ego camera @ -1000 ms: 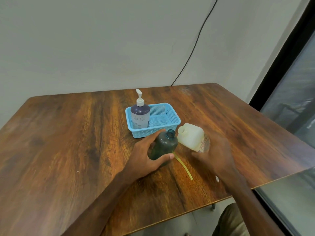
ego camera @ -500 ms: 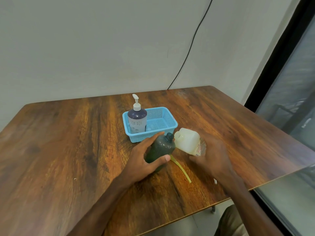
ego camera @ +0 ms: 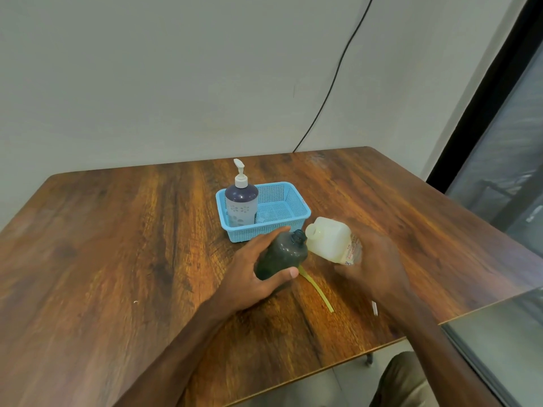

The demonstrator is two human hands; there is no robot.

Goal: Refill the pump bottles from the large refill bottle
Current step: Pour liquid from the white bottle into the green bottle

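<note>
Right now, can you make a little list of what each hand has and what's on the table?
left hand: holds the dark bottle, its pump off and neck open
right hand: holds the white refill bottle, tipped, mouth by the dark bottle's neck
basket: blue, on the table
pump bottle: purple, upright in the basket's left side
tube: yellow, lying on the table between the hands

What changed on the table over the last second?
The right hand tipped the refill bottle closer, so its mouth now sits beside the dark bottle's open neck. Both grips stayed, the left hand on the dark bottle. The pump bottle and basket did not move.
</note>
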